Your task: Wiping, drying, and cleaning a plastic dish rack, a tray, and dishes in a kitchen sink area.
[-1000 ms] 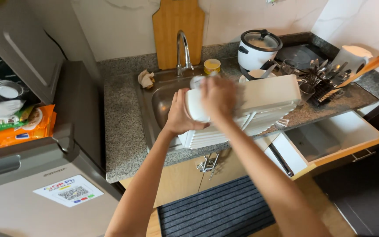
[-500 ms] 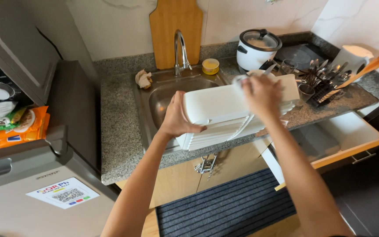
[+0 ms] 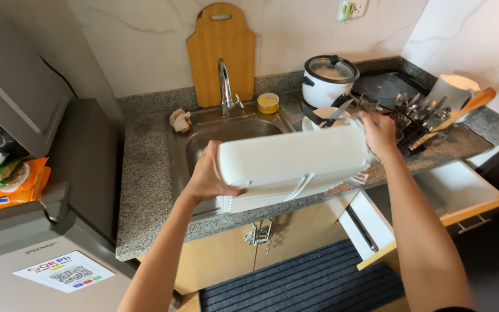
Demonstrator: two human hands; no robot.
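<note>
cutting board (image 3: 221,55) behind faucet (image 3: 225,86), cooker (image 3: 328,80) right of sink (image 3: 180,151) (fridge (image 3: 24,173) left)

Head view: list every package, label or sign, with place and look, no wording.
Orange snack packets: left, on the open fridge's door shelf, flat, with green and white patches.
White rectangular sticker: lower left, on the grey fridge front, with a dark square code and small coloured marks.

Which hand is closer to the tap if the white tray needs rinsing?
Probably the left hand: it grips the white tray at the end over the sink, nearer the tap. The right hand holds the far end, by the utensil rack.
</note>
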